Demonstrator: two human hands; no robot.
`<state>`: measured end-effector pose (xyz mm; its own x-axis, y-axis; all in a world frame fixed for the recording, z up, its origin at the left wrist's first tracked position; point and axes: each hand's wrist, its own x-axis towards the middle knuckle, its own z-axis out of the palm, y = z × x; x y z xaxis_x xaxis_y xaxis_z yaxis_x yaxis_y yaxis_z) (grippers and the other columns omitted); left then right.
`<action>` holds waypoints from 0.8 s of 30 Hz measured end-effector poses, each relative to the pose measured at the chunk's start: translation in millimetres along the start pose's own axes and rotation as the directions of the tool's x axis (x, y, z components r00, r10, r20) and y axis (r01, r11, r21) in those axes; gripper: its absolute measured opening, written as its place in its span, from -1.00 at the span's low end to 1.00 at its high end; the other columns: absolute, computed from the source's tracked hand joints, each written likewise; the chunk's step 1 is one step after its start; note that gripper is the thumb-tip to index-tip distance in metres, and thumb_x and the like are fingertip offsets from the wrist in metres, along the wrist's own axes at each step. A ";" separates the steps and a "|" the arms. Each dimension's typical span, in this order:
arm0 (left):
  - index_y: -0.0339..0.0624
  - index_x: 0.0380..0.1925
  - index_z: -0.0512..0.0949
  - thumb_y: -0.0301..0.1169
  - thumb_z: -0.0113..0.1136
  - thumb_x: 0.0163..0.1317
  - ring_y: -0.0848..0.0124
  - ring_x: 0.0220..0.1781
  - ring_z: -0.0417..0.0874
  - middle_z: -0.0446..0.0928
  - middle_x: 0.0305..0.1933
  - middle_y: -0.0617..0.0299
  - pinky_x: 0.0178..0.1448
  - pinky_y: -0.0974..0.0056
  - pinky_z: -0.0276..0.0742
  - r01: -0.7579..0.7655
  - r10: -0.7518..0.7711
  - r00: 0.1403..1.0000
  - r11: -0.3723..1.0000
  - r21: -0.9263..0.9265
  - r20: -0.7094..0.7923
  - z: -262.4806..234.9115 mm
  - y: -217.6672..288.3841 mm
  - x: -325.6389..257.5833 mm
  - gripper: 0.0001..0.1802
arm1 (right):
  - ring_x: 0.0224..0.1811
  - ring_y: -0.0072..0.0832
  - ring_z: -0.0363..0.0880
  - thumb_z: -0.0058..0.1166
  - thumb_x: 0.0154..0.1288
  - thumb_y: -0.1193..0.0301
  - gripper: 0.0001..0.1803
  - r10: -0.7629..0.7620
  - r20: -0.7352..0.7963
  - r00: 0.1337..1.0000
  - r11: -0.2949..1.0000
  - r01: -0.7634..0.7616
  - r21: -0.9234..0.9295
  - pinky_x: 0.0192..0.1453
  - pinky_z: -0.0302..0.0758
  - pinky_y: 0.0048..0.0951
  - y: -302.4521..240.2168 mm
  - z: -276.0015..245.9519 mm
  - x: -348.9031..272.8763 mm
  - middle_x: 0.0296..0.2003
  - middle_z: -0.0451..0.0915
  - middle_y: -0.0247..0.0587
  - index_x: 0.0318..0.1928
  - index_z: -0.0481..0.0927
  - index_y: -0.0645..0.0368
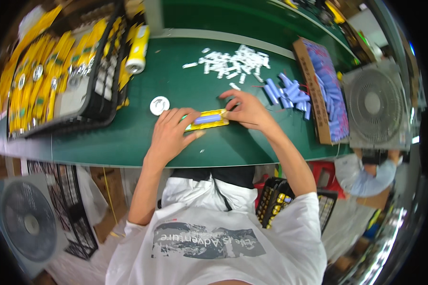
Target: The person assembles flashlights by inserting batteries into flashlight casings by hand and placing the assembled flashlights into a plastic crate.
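1. I see a blue cylinder (208,119) in a yellow case (217,124), between both hands at the desk's (173,54) near side.
2. The left hand's (172,131) grip is clamped on one end; the right hand (247,112) pinches the other.
3. A white disc (160,105) lies near the left hand.
4. White pieces (242,59) lie beyond.

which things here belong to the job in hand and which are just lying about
Likely job things:
yellow casing, at the left hand and right hand
purple cylinder lying in it
loose purple cylinders
white pieces pile
crate of yellow pieces

Seemingly just about:
left-side fan
right-side fan
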<state>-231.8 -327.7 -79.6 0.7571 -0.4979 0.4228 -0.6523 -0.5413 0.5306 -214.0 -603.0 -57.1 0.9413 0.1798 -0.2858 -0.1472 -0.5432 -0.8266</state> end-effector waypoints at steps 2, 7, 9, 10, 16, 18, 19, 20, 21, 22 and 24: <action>-0.08 0.07 0.68 -0.30 0.59 0.06 0.15 0.04 0.68 0.71 0.03 0.21 0.12 0.09 0.52 -0.045 0.044 0.997 0.999 0.014 0.059 6.6 2.0 6.0 -0.47 | -0.25 -0.44 0.75 0.36 0.18 0.50 -0.61 -0.127 -0.043 0.991 0.980 0.119 -0.160 -0.18 0.68 -0.35 21.7 4.2 -1.9 -0.18 0.77 -0.14 0.07 0.77 0.17; -0.19 0.16 0.64 -0.41 0.62 0.05 -0.01 0.13 0.67 0.71 0.12 0.05 0.24 0.03 0.53 -0.054 0.054 0.990 0.999 -0.003 0.131 5.5 8.3 -12.0 -0.38 | 0.08 0.06 0.67 0.42 0.03 0.39 -0.35 -0.564 0.222 0.796 0.799 0.593 -0.100 0.17 0.61 -0.07 32.4 0.6 -29.4 -0.02 0.69 0.08 0.21 0.62 0.20; -0.20 0.17 0.64 -0.42 0.62 0.04 -0.01 0.13 0.66 0.70 0.13 0.06 0.24 0.03 0.53 -0.098 0.099 0.977 0.995 -0.015 0.189 0.6 32.4 -1.4 -0.37 | -0.08 0.03 0.66 0.48 -0.05 0.30 -0.45 -0.518 0.171 0.838 0.771 0.544 -0.330 0.05 0.59 -0.04 7.6 1.9 -70.5 -0.21 0.66 -0.03 0.00 0.64 0.21; -0.20 0.17 0.64 -0.43 0.61 0.04 0.00 0.14 0.65 0.70 0.13 0.06 0.25 0.03 0.52 -0.173 0.174 0.959 0.985 -0.025 0.222 1.0 53.2 4.9 -0.37 | -0.08 0.03 0.66 0.48 -0.05 0.30 -0.45 -0.494 0.097 0.864 0.795 0.494 -0.351 0.05 0.59 -0.04 7.5 -1.2 -95.6 -0.21 0.66 -0.03 0.00 0.64 0.21; -0.18 0.32 0.51 -0.40 0.51 0.22 -0.06 0.33 0.56 0.59 0.29 -0.06 0.40 -0.14 0.43 -0.650 0.653 0.757 0.755 -0.088 0.002 32.4 152.2 47.3 -0.34 | -0.10 -0.07 0.74 0.51 0.05 0.10 -0.43 -0.322 -0.523 0.789 0.902 0.088 -0.423 -0.02 0.66 -0.12 54.3 -42.9 -278.0 -0.15 0.75 -0.11 0.03 0.75 0.14; -0.19 0.34 0.48 -0.40 0.48 0.27 -0.08 0.36 0.54 0.57 0.33 -0.08 0.43 -0.17 0.41 -0.685 0.667 0.728 0.718 -0.125 -0.159 34.7 165.2 44.2 -0.35 | -0.07 -0.30 0.77 0.55 0.09 0.10 -0.33 -0.017 -0.789 0.614 0.991 -0.093 -0.094 0.05 0.66 -0.30 64.1 -39.9 -343.0 -0.07 0.79 -0.13 0.18 0.72 0.14; -0.21 0.34 0.49 -0.42 0.45 0.30 -0.10 0.37 0.52 0.56 0.33 -0.10 0.44 -0.16 0.40 -0.619 0.610 0.782 0.734 -0.278 -0.131 43.8 167.3 42.8 -0.39 | -0.10 -0.38 0.77 0.54 0.14 0.12 -0.38 0.103 -0.902 0.419 0.993 -0.098 0.068 0.03 0.65 -0.35 84.8 -29.5 -369.7 -0.10 0.80 -0.14 0.15 0.73 0.16; -0.23 0.33 0.50 -0.43 0.43 0.33 -0.13 0.38 0.51 0.55 0.34 -0.11 0.46 -0.14 0.39 -0.536 0.555 0.827 0.731 -0.423 -0.089 53.1 169.2 42.0 -0.42 | -0.14 -0.46 0.77 0.53 0.18 0.14 -0.43 0.235 -0.950 0.205 0.972 -0.065 0.226 0.00 0.64 -0.40 115.7 -17.6 -388.0 -0.13 0.80 -0.15 0.13 0.73 0.18; -0.28 0.26 0.55 -0.48 0.43 0.30 -0.12 0.30 0.56 0.60 0.26 -0.11 0.41 -0.09 0.44 -0.443 0.507 0.861 0.782 -0.439 0.034 61.0 170.6 38.8 -0.47 | -0.18 -0.49 0.76 0.52 0.21 0.15 -0.48 0.333 -0.941 -0.058 0.942 -0.025 0.335 -0.02 0.64 -0.43 138.4 -10.0 -400.0 -0.18 0.80 -0.17 0.08 0.74 0.20; -0.28 0.26 0.55 -0.48 0.43 0.30 -0.12 0.30 0.56 0.60 0.26 -0.11 0.41 -0.09 0.44 -0.451 0.516 0.856 0.774 -0.445 0.030 70.1 165.8 36.6 -0.47 | -0.22 -0.52 0.76 0.50 0.25 0.16 -0.52 0.414 -0.857 -0.307 0.906 0.047 0.421 -0.05 0.63 -0.45 161.4 -5.3 -408.4 -0.23 0.80 -0.20 0.04 0.75 0.22; -0.31 0.12 0.62 -0.47 0.45 0.22 -0.15 0.12 0.63 0.66 0.09 -0.11 0.32 -0.15 0.51 -0.349 0.510 0.824 0.800 -0.488 0.247 87.1 154.1 28.5 -0.55 | -0.37 -0.49 0.72 0.49 0.26 0.07 -0.51 0.399 -0.792 -0.461 0.850 -0.137 0.508 -0.19 0.62 -0.39 229.0 -10.9 -432.5 -0.37 0.77 -0.18 -0.11 0.75 0.28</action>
<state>-313.8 -484.2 -49.8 0.2825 -0.8537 0.4374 -0.7687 0.0712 0.6356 -651.5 -814.1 -117.5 -0.2523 -0.9496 0.1859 -0.4083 -0.0697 -0.9102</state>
